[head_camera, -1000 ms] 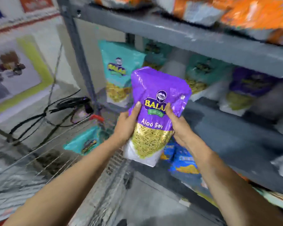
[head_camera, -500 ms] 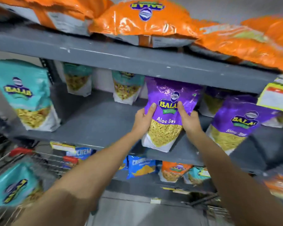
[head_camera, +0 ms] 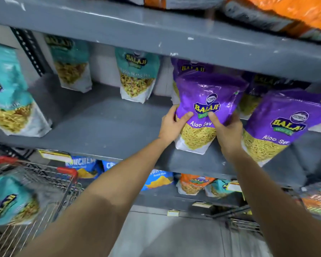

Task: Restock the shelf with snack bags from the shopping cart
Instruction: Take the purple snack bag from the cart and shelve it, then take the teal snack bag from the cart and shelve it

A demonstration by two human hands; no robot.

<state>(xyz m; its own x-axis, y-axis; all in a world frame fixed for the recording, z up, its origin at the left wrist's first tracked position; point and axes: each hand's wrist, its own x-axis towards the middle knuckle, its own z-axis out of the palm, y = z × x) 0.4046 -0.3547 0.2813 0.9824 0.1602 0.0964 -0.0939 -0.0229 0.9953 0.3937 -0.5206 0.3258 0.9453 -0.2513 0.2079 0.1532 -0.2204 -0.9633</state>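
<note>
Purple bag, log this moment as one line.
purple bag | held by left hand, right hand | base on shelf | not released

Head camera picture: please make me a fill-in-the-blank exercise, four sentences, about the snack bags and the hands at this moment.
1. The glossy purple Aloo Sev snack bag is held by ____ hands, the left hand and the right hand.
2. Its bottom edge is at the grey metal shelf and the bag stands ____.
3. The bag at the far left of this shelf is ____ in colour.
4. The teal snack bag at lower left lies in the wire shopping ____.

Missing words: both; upright; teal; cart
</note>
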